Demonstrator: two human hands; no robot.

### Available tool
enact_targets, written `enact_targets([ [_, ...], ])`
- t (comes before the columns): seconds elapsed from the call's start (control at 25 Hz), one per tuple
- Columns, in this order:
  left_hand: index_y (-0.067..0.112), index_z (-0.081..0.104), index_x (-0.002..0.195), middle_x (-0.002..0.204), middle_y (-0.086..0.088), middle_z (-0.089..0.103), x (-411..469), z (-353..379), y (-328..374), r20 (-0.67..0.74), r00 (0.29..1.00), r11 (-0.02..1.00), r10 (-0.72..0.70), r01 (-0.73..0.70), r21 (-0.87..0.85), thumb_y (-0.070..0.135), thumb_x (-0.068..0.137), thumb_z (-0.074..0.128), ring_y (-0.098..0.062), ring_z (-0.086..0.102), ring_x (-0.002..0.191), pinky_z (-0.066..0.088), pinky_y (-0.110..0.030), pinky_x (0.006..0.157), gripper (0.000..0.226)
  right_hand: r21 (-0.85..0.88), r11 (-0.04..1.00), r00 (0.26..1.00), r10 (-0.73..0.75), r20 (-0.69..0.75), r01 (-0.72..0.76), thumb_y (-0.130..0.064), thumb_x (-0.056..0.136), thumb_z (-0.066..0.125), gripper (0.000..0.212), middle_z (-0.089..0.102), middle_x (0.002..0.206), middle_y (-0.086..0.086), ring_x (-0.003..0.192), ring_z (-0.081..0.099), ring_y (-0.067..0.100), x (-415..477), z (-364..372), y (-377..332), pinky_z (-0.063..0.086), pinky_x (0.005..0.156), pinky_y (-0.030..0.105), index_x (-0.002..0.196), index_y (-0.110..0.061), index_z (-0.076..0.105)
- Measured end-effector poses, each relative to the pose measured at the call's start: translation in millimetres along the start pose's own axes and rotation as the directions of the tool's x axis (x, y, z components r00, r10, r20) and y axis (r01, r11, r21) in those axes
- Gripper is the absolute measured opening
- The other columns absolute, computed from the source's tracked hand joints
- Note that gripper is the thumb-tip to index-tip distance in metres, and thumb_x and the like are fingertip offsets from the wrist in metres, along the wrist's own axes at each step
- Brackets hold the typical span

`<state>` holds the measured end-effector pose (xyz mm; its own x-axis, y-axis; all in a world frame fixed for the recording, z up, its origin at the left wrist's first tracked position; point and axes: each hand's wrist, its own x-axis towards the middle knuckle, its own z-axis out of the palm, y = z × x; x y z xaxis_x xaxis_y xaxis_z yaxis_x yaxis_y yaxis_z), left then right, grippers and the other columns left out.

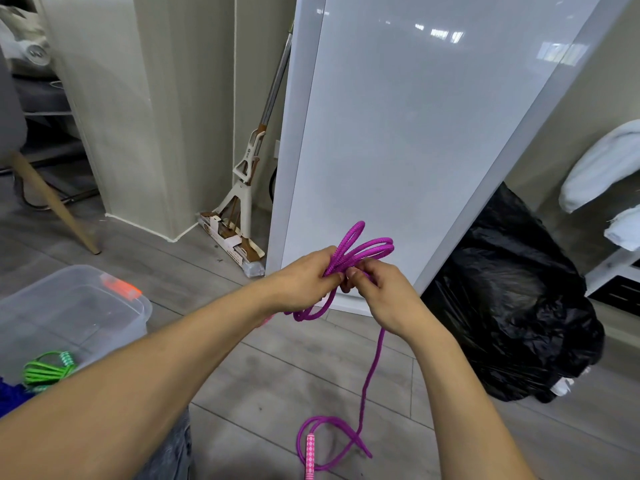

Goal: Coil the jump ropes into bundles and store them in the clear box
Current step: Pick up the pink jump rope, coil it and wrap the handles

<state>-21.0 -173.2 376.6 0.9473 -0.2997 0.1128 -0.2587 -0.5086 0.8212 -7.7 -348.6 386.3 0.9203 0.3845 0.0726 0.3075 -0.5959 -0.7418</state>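
My left hand [310,277] grips a bunch of loops of the purple jump rope [360,247], which stick up above my fingers and hang a little below them. My right hand [379,294] pinches the same rope right beside the left hand. From my right hand the rope runs down to the floor, where it curls around its pink patterned handle [310,455]. The clear box [74,317] with an orange latch stands on the floor at the left. A coiled green jump rope [46,368] lies in it, next to something blue [10,396].
A white panel [415,133] leans upright straight ahead. A black rubbish bag [512,306] sits to its right. A mop [242,202] stands in the corner behind, and a wooden chair leg [55,206] slants at the far left. Grey plank floor lies underfoot.
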Motion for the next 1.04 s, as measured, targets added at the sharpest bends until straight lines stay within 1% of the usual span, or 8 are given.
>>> enact_targets([
  [0.08,0.021,0.058,0.112,0.089,0.01,0.067,0.8,-1.0,-1.7,0.0,1.0,1.0,0.004,-0.004,0.001,0.02,0.102,0.048,0.005,0.062,0.077,0.045,-0.011,0.07,0.014,0.008,1.0,1.0,0.001,0.02,-0.001,-0.021,0.106,0.042,0.028,0.066,0.08,-0.012,0.065,0.054,-0.006,-0.8,2.6,-2.9,0.037,0.065,0.014,0.087,-0.018,0.061],
  [0.2,0.02,0.056,0.111,0.089,0.004,0.069,1.6,-5.4,-2.9,-0.001,1.0,0.999,-0.015,0.015,0.047,0.021,0.102,0.047,-0.009,0.067,0.086,0.052,-0.023,0.078,0.013,0.007,1.0,0.997,0.028,0.069,-0.028,-0.019,0.107,0.038,0.028,0.061,0.064,-0.026,0.055,0.05,-0.009,-1.2,5.3,-6.3,0.034,0.056,0.012,0.088,-0.021,0.058],
  [0.4,0.014,0.052,0.108,0.07,-0.004,0.057,0.5,-7.6,3.6,-0.064,0.994,0.991,-0.087,0.08,-0.103,0.017,0.1,0.047,-0.017,0.064,0.056,0.059,-0.033,0.058,0.01,-0.005,0.997,0.997,0.071,-0.02,-0.071,-0.034,0.104,0.048,0.029,0.053,0.051,-0.028,0.044,0.046,-0.006,2.7,1.2,-4.4,0.031,0.054,0.019,0.081,-0.023,0.061],
  [0.56,0.018,0.055,0.105,0.067,0.0,0.049,8.3,-13.8,-6.1,-0.246,0.959,0.99,-0.138,0.132,-0.042,0.027,0.099,0.054,-0.017,0.048,0.056,0.048,-0.037,0.058,0.011,0.021,0.992,0.992,0.128,-0.02,-0.128,-0.039,0.103,0.047,0.034,0.046,0.054,-0.011,0.044,0.037,0.004,1.5,-2.1,1.1,0.032,0.054,0.025,0.081,-0.019,0.063],
  [0.72,0.015,0.058,0.099,0.067,-0.004,0.05,17.8,-25.9,-25.8,-0.499,0.796,0.931,-0.343,0.217,-0.295,0.023,0.098,0.054,-0.021,0.049,0.057,0.05,-0.039,0.059,0.009,-0.056,0.979,0.98,0.196,0.019,-0.194,-0.033,0.104,0.043,0.033,0.048,0.061,-0.007,0.053,0.041,0.012,0.5,-6.3,6.0,0.035,0.058,0.026,0.085,-0.017,0.066],
  [0.84,0.014,0.056,0.088,0.071,-0.009,0.051,21.4,-28.1,-36.6,-0.52,0.694,0.825,-0.498,0.194,-0.531,0.018,0.097,0.054,-0.023,0.049,0.059,0.047,-0.034,0.054,0.01,-0.104,0.959,0.963,0.267,0.017,-0.264,-0.027,0.103,0.041,0.032,0.054,0.066,-0.003,0.058,0.048,0.014,0.6,-10.6,10.7,0.04,0.06,0.027,0.088,-0.015,0.067],
  [0.96,0.008,0.057,0.097,0.074,-0.015,0.055,23.9,-31.6,-42.6,-0.563,0.588,0.77,-0.581,0.173,-0.614,0.018,0.097,0.052,-0.027,0.054,0.061,0.054,-0.041,0.058,0.011,-0.163,0.927,0.941,0.335,-0.05,-0.338,-0.036,0.104,0.043,0.038,0.057,0.066,-0.004,0.059,0.053,0.016,-0.9,-18.9,17.6,0.045,0.062,0.028,0.085,-0.012,0.065],
  [1.04,0.006,0.056,0.095,0.073,-0.015,0.054,25.1,-34.7,-43.1,-0.544,0.577,0.735,-0.609,0.155,-0.659,0.017,0.097,0.051,-0.027,0.054,0.058,0.054,-0.042,0.058,0.013,-0.138,0.932,0.942,0.326,-0.078,-0.334,-0.031,0.105,0.041,0.036,0.055,0.064,-0.005,0.055,0.049,0.014,-1.5,-23.7,21.1,0.04,0.057,0.027,0.083,-0.013,0.064],
])
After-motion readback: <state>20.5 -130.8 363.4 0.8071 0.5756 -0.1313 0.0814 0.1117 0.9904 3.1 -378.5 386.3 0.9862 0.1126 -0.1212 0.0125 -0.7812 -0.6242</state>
